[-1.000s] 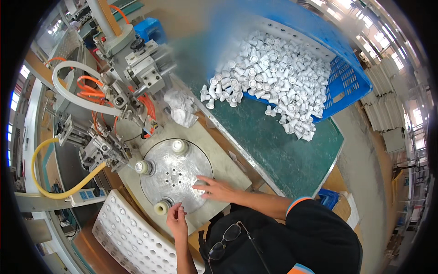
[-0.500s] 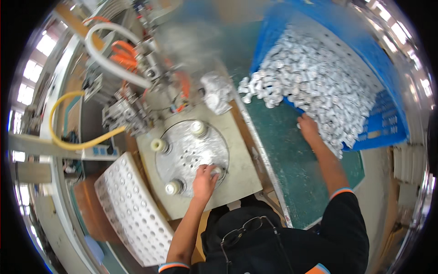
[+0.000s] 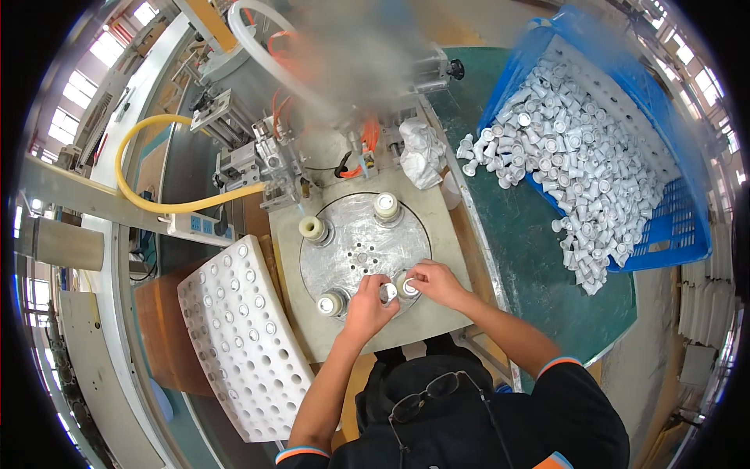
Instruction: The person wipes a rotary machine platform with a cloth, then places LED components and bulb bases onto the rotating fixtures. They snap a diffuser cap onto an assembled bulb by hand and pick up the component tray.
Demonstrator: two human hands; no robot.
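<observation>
My left hand (image 3: 369,311) is closed around a small white flared part (image 3: 388,293) at the near edge of the round metal turntable (image 3: 336,258). Beside it, my right hand (image 3: 439,285) has its fingertips pinched on another white flared part (image 3: 410,287), at the near-right round holder. That holder is largely covered by the fingers. Two more holders carry white parts: the near-left holder (image 3: 331,303) and the far-right holder (image 3: 387,207). A pale yellowish holder (image 3: 312,228) at the far left shows an open hole.
A blue crate (image 3: 687,223) at the right spills a heap of white flared parts (image 3: 578,148) onto the green table (image 3: 500,227). On the left stands a white perforated tray (image 3: 242,336), partly filled. Machine heads (image 3: 273,164), a yellow hose (image 3: 125,168) and a crumpled white bag (image 3: 422,152) lie beyond.
My right hand has come from the heap by the crate to the turntable, with a white part. My left hand now holds a white part beside the near-right holder. The view has shifted.
</observation>
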